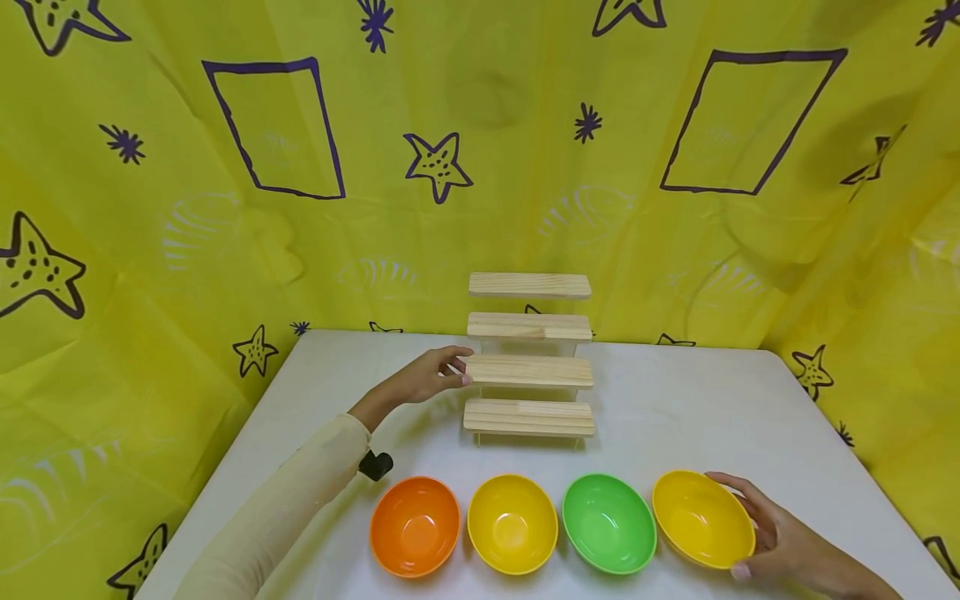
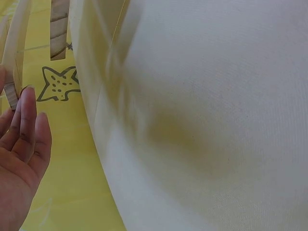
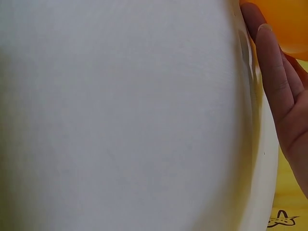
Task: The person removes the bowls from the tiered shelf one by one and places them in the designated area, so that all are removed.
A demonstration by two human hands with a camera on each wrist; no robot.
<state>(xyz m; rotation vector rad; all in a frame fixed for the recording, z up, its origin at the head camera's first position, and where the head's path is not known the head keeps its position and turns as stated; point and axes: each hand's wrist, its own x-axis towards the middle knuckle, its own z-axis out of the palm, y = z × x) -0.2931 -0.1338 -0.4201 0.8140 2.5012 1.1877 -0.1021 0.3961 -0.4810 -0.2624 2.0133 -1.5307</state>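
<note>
A stepped wooden display stand (image 1: pixel 528 371) with several pale boards stands toward the back of the white table. My left hand (image 1: pixel 427 377) is at the left end of its second-lowest board, with the thumb at the front edge and the fingers at the back. In the left wrist view, the board end shows between the fingers of that hand (image 2: pixel 21 154). At the right, my right hand (image 1: pixel 780 533) grips a yellow bowl (image 1: pixel 701 517) by its right side, thumb in front and fingers behind. This bowl sits slightly tilted. The right wrist view shows the fingers along its orange-looking wall (image 3: pixel 288 24).
To the left of the held bowl, a green bowl (image 1: pixel 609 523), another yellow bowl (image 1: pixel 513 525) and an orange bowl (image 1: pixel 415 527) form a row along the near part of the table (image 1: pixel 675 408). Yellow patterned cloth (image 1: pixel 502 217) surrounds the table at the back and sides.
</note>
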